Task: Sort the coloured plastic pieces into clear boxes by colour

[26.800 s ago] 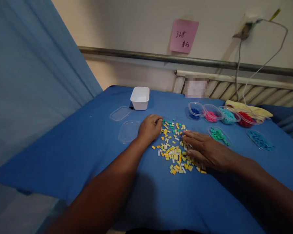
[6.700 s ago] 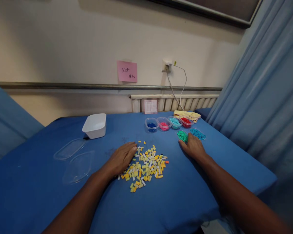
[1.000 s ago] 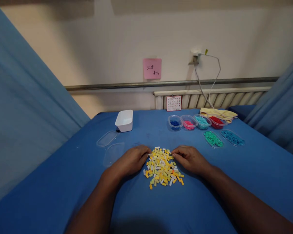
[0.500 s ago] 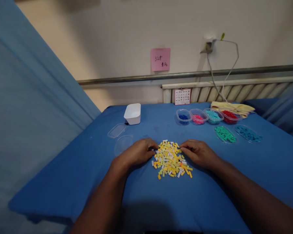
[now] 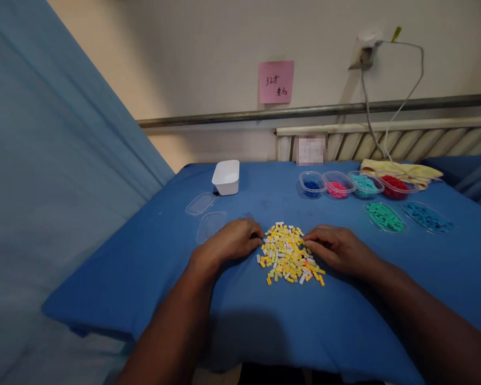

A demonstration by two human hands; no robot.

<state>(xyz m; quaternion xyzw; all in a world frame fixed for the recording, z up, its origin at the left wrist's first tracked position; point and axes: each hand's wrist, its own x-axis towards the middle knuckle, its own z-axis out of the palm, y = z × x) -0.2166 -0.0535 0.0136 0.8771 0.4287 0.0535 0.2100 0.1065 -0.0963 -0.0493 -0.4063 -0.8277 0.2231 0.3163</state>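
A heap of small yellow, white and orange bricks lies on the blue table cover. My left hand rests knuckles up at the heap's left edge, with its fingers curled under against the bricks. What those fingers hold, if anything, is hidden. On the heap's right edge sits my right hand. Its fingers are held together and point left, their tips touching the bricks. The two hands flank the heap.
A white tub and two clear lids lie at the back left. Tubs of blue, pink, teal and red bricks stand in a row. Green and blue bricks fill two lids. A curtain hangs left.
Green bricks have left the heap and it is packed tighter. My right hand came back from the green lid, and both hands now flank the heap. The view drifted left.
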